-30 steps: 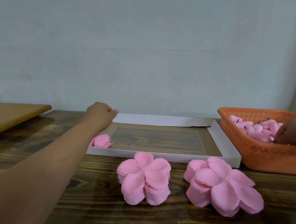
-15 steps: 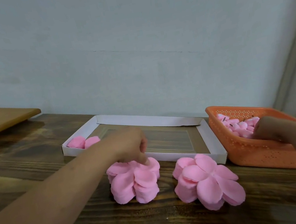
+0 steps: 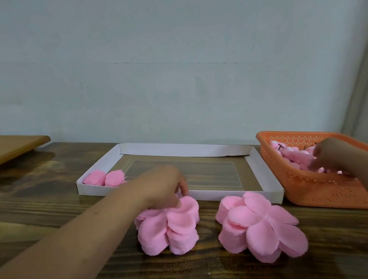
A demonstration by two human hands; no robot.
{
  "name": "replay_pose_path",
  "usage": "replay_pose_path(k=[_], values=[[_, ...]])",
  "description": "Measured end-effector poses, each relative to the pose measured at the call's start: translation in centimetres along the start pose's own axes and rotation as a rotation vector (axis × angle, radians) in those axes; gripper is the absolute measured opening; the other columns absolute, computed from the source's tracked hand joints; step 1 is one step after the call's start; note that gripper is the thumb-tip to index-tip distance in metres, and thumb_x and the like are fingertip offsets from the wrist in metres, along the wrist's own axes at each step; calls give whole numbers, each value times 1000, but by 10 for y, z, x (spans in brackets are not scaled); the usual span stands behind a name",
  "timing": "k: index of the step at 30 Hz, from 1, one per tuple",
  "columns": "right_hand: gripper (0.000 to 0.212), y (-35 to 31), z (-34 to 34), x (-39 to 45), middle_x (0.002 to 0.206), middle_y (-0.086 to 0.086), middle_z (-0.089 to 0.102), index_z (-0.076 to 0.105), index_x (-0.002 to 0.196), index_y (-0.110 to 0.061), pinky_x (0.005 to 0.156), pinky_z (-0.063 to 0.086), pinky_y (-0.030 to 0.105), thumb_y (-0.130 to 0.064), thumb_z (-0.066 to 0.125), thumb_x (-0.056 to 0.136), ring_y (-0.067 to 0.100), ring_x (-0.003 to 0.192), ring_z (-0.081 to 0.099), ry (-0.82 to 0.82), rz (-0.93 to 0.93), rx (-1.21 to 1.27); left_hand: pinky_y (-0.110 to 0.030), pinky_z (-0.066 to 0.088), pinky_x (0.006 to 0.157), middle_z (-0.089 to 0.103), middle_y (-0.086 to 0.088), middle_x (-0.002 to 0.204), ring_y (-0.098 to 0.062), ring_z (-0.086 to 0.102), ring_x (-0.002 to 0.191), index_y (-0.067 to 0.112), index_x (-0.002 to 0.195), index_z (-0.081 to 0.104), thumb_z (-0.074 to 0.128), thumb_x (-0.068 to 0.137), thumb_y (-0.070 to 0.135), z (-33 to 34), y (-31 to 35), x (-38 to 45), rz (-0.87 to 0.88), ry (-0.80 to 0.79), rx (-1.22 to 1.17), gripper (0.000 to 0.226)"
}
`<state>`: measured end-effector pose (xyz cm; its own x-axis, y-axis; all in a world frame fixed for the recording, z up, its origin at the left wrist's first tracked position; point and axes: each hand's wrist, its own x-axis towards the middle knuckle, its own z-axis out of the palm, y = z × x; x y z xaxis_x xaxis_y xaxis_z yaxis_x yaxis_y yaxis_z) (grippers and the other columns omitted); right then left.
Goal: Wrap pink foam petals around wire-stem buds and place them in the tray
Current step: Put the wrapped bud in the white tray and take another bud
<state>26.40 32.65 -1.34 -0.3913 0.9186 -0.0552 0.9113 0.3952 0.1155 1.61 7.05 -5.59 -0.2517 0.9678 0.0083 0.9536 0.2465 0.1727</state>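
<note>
She's between flowers, gathering parts for the next one. The left hand [image 3: 161, 186] sits on top of the nearer petal stack [image 3: 168, 228], fingers curled down and pinching at the topmost petal — whether it has one free, I can't quite tell. The right hand [image 3: 332, 156] is down in the orange basket [image 3: 326, 191], fingertips curled among the buds [image 3: 294, 158]. Beyond the left hand, two wrapped flowers [image 3: 105, 179] lie in the tray [image 3: 265, 174]. Next, petal and bud must meet.
</note>
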Motion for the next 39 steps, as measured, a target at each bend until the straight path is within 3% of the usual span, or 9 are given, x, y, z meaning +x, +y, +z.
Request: replay_pose_path(k=[3, 9, 13, 19, 22, 26, 33, 39], values=[[26, -4, -1, -5, 106, 9, 68, 64, 110, -10, 75, 49, 21, -23, 58, 88, 19, 92, 64, -4, -10, -55, -23, 46, 67, 66, 5, 98, -15, 60, 89, 23, 102, 70, 66, 83, 16, 1, 1, 1, 17, 26, 3, 21], [35, -2, 2, -3, 109, 10, 65, 61, 116, -7, 75, 50, 24, -25, 63, 87, 20, 95, 64, 19, -12, 50, -18, 35, 53, 58, 9, 78, -11, 53, 74, 21, 85, 66, 64, 80, 11, 1, 5, -1, 50, 93, 0, 11], [40, -2, 5, -3, 127, 10, 56, 58, 123, -11, 88, 47, 27, -27, 63, 87, 22, 109, 57, 29, -44, 77, -17, 33, 55, 55, 11, 83, -10, 53, 78, 27, 108, 65, 64, 84, 15, 1, 8, -1, 38, 57, -20, 28], [29, 0, 4, 0, 100, 11, 67, 67, 106, -4, 62, 51, 24, -25, 64, 86, 22, 89, 67, 27, -32, 119, -16, 31, 51, 60, 9, 78, -7, 51, 68, 17, 93, 69, 62, 81, 11, 2, 10, -2, 84, 72, 20, 15], [37, 0, 6, 2, 110, 14, 64, 62, 114, -3, 70, 52, 29, -21, 69, 83, 24, 88, 65, 67, -35, 174, -19, 30, 50, 50, 14, 66, -2, 44, 60, 22, 78, 60, 61, 80, 9, 2, 12, -3, 78, 99, 10, 13], [44, -3, 8, 1, 113, 14, 63, 59, 122, -6, 73, 48, 27, -19, 70, 81, 24, 89, 62, 66, -65, 189, -19, 28, 49, 50, 12, 62, -3, 42, 57, 21, 74, 59, 59, 78, 6, 1, 13, -4, 80, 98, 19, 15], [33, -5, 6, 2, 99, 17, 67, 66, 108, 0, 73, 51, 30, -20, 70, 82, 27, 87, 64, 61, -63, 206, -19, 36, 56, 67, 4, 80, -12, 55, 72, 17, 88, 72, 56, 83, 8, -3, 14, -4, 49, 81, -23, 19], [26, -11, 3, 4, 98, 18, 69, 68, 103, 1, 75, 54, 32, -13, 68, 82, 27, 83, 65, 48, -13, 160, -20, 36, 54, 54, 14, 64, -10, 52, 67, 21, 74, 62, 55, 81, 5, -3, 14, -4, 55, 111, -37, 19]])
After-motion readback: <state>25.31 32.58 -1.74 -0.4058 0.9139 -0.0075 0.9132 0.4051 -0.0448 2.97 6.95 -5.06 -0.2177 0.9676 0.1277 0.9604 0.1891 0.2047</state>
